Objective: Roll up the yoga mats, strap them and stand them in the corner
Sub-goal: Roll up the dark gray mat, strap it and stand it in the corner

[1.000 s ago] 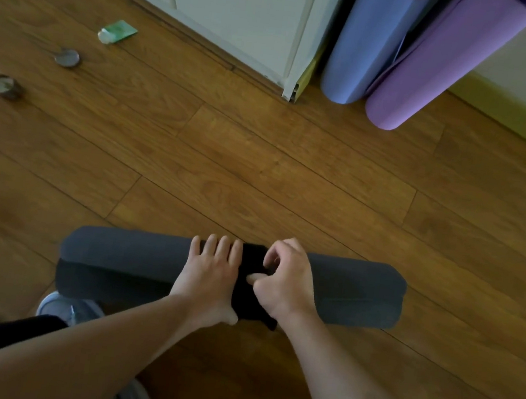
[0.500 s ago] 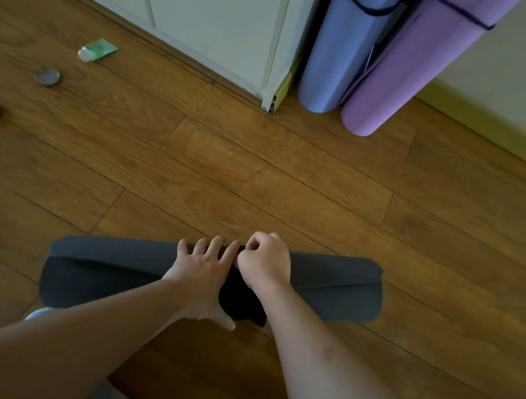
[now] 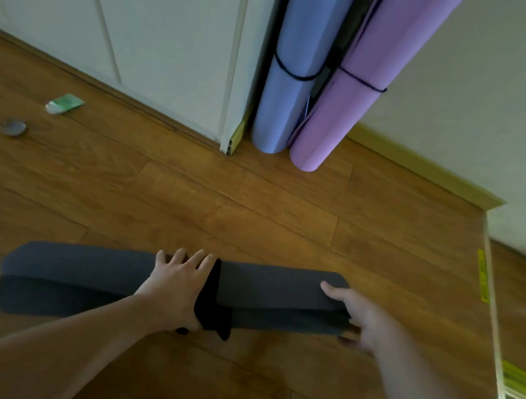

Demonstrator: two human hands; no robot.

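Observation:
A rolled dark grey yoga mat (image 3: 86,280) lies crosswise on the wooden floor in front of me. A black strap (image 3: 215,296) wraps its middle. My left hand (image 3: 178,285) rests flat on the roll just left of the strap, fingers spread over the top. My right hand (image 3: 362,321) holds the roll's right end, thumb on top and fingers curled round the end face. A blue rolled mat (image 3: 280,102) and a purple rolled mat (image 3: 338,115) stand in the corner, each tied with a thin black cord.
A white cabinet (image 3: 162,37) runs along the back left. A green tube (image 3: 64,103) and a round metal lid (image 3: 14,128) lie on the floor at the left. A pale framed panel edge (image 3: 490,310) borders the right.
My right hand left the strap at the middle and slid to the mat's right end. The left hand stayed beside the strap. The view tilted up toward the corner.

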